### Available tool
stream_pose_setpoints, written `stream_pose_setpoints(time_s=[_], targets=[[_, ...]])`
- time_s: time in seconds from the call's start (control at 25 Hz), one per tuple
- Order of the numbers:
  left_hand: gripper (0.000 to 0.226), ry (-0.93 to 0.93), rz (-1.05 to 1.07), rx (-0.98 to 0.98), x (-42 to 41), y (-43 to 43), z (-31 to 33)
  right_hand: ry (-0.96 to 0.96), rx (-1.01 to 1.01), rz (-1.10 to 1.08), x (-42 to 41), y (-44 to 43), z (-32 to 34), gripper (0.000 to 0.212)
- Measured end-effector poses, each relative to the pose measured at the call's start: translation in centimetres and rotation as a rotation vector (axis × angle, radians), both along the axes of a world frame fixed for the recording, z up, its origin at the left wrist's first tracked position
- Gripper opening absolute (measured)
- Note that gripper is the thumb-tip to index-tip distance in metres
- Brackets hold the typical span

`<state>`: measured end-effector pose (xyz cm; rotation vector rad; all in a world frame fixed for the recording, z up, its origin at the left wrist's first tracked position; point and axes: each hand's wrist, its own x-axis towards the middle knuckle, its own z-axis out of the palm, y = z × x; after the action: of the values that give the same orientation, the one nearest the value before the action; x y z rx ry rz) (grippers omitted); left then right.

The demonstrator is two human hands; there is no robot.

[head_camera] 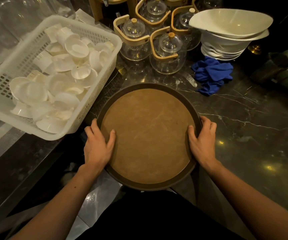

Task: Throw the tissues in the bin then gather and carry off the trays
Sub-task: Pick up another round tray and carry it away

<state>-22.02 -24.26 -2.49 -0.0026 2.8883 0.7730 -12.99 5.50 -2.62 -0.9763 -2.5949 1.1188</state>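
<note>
Both hands on the round tray (148,134)

My left hand (97,146) and right hand (202,142) clamp opposite rims, thumbs inside, keeping it level for carrying; basket (105,38) beyond my left.

Restaurant service counter: stacked bowls (226,40), glass teapots (167,51).

Dim, warm yellowish light from overhead, and I see small specular glints on the dark marble counter (243,118) at right and on the glass teapots (167,51). The white basket (56,132) and stacked bowls (229,26) are brightest, near blown out; the far right and bottom fall into black. Wide-angle bending at the edges, corners soft, the top left hazy with glare.
</note>
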Motion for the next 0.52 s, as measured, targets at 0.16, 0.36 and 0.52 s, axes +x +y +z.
stream_pose_setpoints(time_s=[0.16, 0.36, 0.52], targets=[[0.075, -0.009, 0.037, 0.035, 0.12, 0.24, 0.28, -0.041, 0.04, -0.015, 0.06, -0.09, 0.26, 0.05], [0.073, -0.026, 0.102, 0.085, 0.12, 0.0, 0.38, -0.164, 0.148, -0.019, -0.14, -0.15, 0.16, 0.054], [0.078, -0.099, 0.134, 0.122, 0.12, -0.42, 0.17, -0.277, 0.159, -0.019, 0.13, 0.18, 0.06, 0.061]])
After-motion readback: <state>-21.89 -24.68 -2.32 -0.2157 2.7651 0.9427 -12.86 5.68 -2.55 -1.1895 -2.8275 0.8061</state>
